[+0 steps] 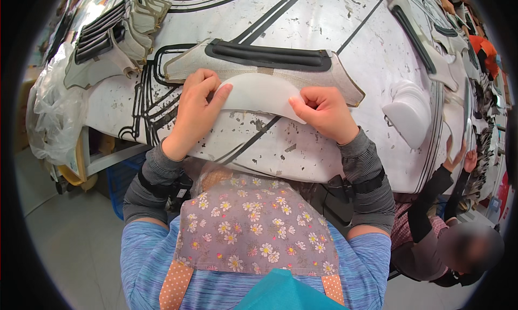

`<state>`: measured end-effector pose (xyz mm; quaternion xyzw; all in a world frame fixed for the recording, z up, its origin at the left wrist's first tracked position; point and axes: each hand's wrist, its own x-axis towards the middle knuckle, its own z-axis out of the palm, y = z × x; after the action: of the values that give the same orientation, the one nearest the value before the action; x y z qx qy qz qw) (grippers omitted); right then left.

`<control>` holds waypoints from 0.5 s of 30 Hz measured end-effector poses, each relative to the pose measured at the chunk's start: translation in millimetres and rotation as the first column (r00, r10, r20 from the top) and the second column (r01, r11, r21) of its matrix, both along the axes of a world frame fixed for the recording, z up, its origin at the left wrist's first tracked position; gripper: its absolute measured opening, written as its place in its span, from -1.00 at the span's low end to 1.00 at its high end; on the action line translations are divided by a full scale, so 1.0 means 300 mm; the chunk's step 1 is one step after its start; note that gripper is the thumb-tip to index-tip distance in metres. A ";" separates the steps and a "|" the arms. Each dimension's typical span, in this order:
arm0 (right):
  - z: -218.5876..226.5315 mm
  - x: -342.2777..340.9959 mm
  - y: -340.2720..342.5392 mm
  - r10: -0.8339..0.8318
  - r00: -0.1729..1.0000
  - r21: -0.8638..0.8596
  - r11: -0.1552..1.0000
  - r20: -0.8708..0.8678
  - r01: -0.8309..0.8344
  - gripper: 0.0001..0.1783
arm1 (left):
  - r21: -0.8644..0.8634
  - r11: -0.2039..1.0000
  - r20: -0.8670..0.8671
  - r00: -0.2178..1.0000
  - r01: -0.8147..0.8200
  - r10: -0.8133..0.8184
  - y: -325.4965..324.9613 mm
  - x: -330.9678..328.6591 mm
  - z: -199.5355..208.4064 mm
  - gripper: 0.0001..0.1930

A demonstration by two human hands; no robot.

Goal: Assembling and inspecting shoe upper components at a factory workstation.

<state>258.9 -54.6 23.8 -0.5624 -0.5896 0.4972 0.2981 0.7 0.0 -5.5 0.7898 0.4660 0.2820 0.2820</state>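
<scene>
Across white, scuffed worktable (318, 162), saw black lines running beneath and beyond both hands. Held white crescent-shaped piece (261, 91) btwn L hand (197, 108) and R hand (326, 113), bridging the gap w/ curve bulging away from body. Had L hand partly closed: pinched piece at L end, thumb on near face, fingers bent behind. Had R hand curled tighter, fingers tucked in, thumb pressed to R end. Couldn't tell if resting piece on table or lifting it slightly.

Just past both hands, saw beige fabric panel (232, 66) lying crosswise, w/ black padded strip (270, 55) along far edge, partly hidden by piece. Couldn't tell if touching.

Farther out, up & L of L hand, saw stack of similar panels (113, 38), overlapping; well L of same hand, clear plastic bag (51, 116) at table edge. R of R hand, well apart, saw fanned pile of white pieces (407, 113), similar material; more beige panels (442, 73) beyond.

Well R and nearer than R hand, noted co-worker's hands (455, 155) by table edge. Below own hands, wore floral apron (253, 224); behind wrists, striped grey sleeves (361, 159).
</scene>
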 end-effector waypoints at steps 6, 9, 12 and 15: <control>-0.003 -0.003 -0.005 0.016 1.000 0.014 1.000 0.017 -0.016 -0.60 | 0.010 1.000 0.001 1.000 -0.016 0.016 -0.003 0.004 0.005 -0.73; 0.003 -0.007 -0.008 0.035 0.998 0.024 0.999 0.047 -0.036 -0.62 | 0.012 1.000 -0.002 1.000 -0.011 0.011 -0.005 0.004 0.004 -0.74; 0.008 -0.012 -0.010 0.026 0.999 0.011 1.000 0.032 -0.026 -0.63 | 0.094 0.995 -0.003 1.000 -0.016 0.017 -0.008 0.003 -0.002 -0.74; 0.000 -0.009 -0.005 0.041 0.995 0.023 0.999 0.087 -0.043 -0.65 | 0.108 0.994 -0.058 0.998 0.007 -0.001 -0.010 0.005 0.009 -0.76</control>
<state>256.3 -56.0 23.9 -0.5673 -0.6197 0.4712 0.2686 2.2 -3.1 -2.7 0.8128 0.4564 0.2830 0.2259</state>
